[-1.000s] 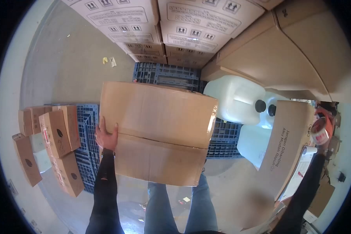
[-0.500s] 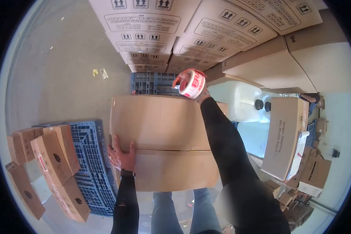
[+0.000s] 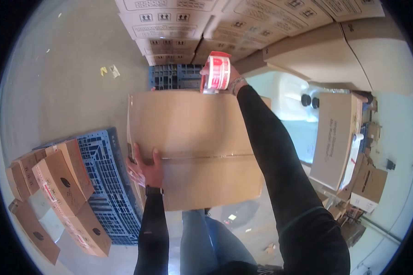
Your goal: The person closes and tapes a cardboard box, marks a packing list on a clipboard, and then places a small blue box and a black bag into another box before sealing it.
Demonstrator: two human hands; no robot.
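A large closed cardboard box [image 3: 197, 123] lies in front of me, its flaps meeting along a seam across the middle. My left hand [image 3: 145, 170] rests spread on the box's left end, fingers apart, thumb close to the seam. At the box's far edge, my right hand [image 3: 234, 75] is closed around a tape dispenser [image 3: 219, 54] with a red frame. The dispenser carries a roll of white tape with red print [image 3: 219, 73]. My right fingers are mostly hidden behind the roll.
Tall stacks of cartons [image 3: 170, 30] stand at the far side beside a blue pallet [image 3: 176, 75]. Another blue pallet [image 3: 110, 183] with smaller boxes [image 3: 62, 181] is at left. White jerrycans [image 3: 289, 94] and an upright printed carton [image 3: 332, 137] stand right. Scraps [image 3: 114, 71] litter the floor.
My right hand and the tape dispenser have turned a little at the far edge of the box. The whole view has shifted, and my legs have moved. My left hand stays on the box.
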